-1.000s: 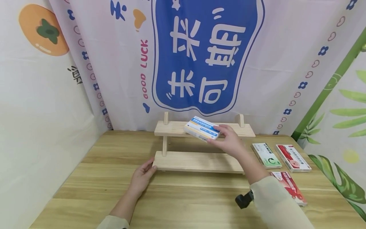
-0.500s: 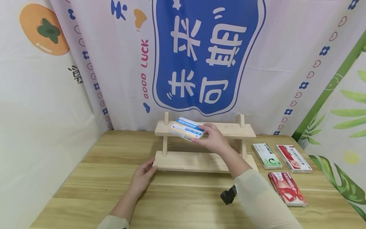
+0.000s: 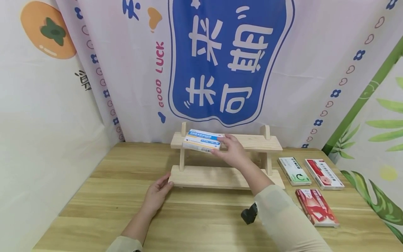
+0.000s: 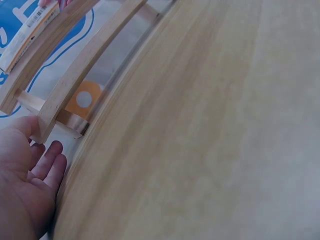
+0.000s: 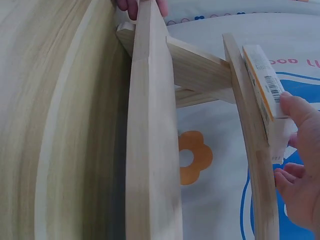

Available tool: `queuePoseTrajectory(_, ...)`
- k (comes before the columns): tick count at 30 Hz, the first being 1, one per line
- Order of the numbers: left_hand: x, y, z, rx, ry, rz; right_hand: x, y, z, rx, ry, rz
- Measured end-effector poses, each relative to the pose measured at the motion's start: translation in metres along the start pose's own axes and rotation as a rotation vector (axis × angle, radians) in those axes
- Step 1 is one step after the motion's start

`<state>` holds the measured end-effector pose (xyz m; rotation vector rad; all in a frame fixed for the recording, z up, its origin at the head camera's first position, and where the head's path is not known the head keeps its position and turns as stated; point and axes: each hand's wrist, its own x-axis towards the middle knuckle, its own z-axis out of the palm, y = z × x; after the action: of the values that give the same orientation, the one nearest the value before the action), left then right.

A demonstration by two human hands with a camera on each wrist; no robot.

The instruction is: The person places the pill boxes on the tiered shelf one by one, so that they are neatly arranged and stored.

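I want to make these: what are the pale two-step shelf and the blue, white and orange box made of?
The pale two-step wooden shelf looks like plain, unpainted wood: faint grain lines run along it. The flat blue, white and orange box is probably cardboard, smooth and printed, with straight, crisp edges; whether it's coated, I can't tell.

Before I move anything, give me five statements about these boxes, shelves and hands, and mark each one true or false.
1. The right hand holds the blue box. True.
2. The left hand grips the left end of the lower shelf. True.
3. The green box lies on the table. True.
4. The blue box is by the right end of the lower shelf. False: it is toward the left end of the upper shelf.
5. The green box is left of both hands. False: it is right of both.
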<state>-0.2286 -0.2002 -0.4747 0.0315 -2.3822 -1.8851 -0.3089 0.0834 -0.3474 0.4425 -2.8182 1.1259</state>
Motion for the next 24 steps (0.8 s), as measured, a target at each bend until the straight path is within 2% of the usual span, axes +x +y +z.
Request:
queuePoseTrajectory(7,0.001,-0.001,0.001,0.003,0.005,0.003,-0.002,-0.001,0.003,0.012,0.045,0.006)
queuePoseTrajectory(24,0.000,0.002,0.000,-0.001,-0.004,-0.014,0.004,-0.002,0.014,-0.128,0.192,0.001)
